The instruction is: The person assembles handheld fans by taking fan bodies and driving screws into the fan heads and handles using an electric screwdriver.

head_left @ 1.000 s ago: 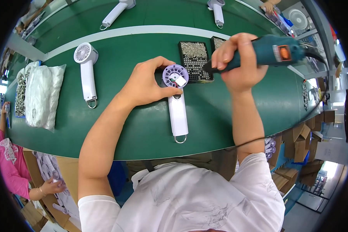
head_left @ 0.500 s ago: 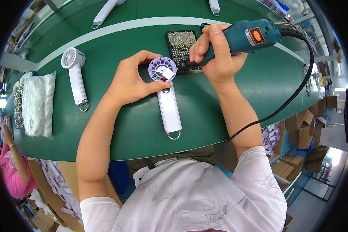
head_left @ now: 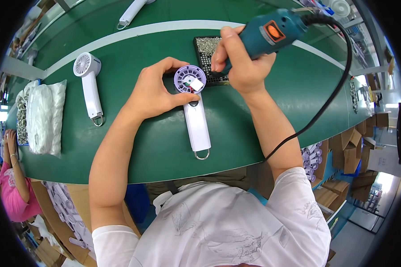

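My left hand (head_left: 153,91) grips the round head of a handheld fan (head_left: 198,127), thumb and fingers on opposite sides. The fan lies on the green table, its white handle and metal loop toward me. Its purple head is uncovered, showing a white piece and thin wires inside. My right hand (head_left: 247,66) is wrapped round a teal electric screwdriver (head_left: 265,35) with a black cord. The tool slants down to the left, its tip over a black screw tray (head_left: 214,80) just right of the fan head. Small silvery screws (head_left: 208,46) are heaped at the tray's far end.
Another fan (head_left: 90,86) lies to the left, and one more (head_left: 131,14) lies beyond the white strip. Clear plastic bags (head_left: 44,118) sit at the left edge by metal loops. Fan parts fill boxes (head_left: 67,209) below the table. A person in pink (head_left: 15,191) is at far left.
My right hand and the screwdriver have shifted left, and the tool has swung a little. The fan and my left hand stay almost in place. A fan at the top right has left view.
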